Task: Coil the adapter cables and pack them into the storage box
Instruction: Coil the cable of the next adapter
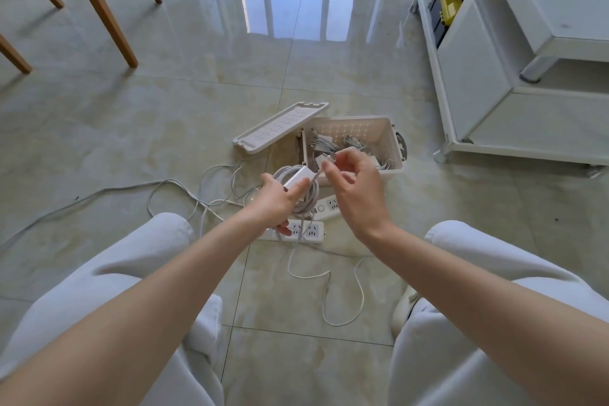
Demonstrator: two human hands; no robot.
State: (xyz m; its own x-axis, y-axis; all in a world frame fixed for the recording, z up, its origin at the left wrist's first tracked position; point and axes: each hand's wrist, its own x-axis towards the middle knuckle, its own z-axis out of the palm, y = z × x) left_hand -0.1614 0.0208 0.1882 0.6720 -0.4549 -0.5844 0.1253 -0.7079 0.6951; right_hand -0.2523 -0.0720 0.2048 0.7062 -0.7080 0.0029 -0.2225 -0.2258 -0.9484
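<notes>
A glossy tiled floor [131,128] fills the view, with a white cabinet [527,115] standing at the far right and wooden chair legs [108,10] at the far left. The person's legs in pale trousers [99,273] spread to either side at the bottom, both bare forearms reaching forward between them. Ahead of the hands the white storage box [349,128] sits open on the floor, its lid [280,127] lying tilted against the box's left side. Coiled cable bundles [323,143] already lie inside the box. Two white power strips [309,231] rest on the floor just in front of the box, under the hands, and loose cables [184,188] trail away over the tiles to the left and toward the person. The left grip [276,201] is closed around a coil of grey cable [309,198] together with its white adapter [296,176], thumb pressed on the adapter's face, held above the floor just beside the box's near left corner. The right grip [356,188] pinches the cable end [329,160] between thumb and forefinger, its other fingers loosely curled, above the box's near edge
</notes>
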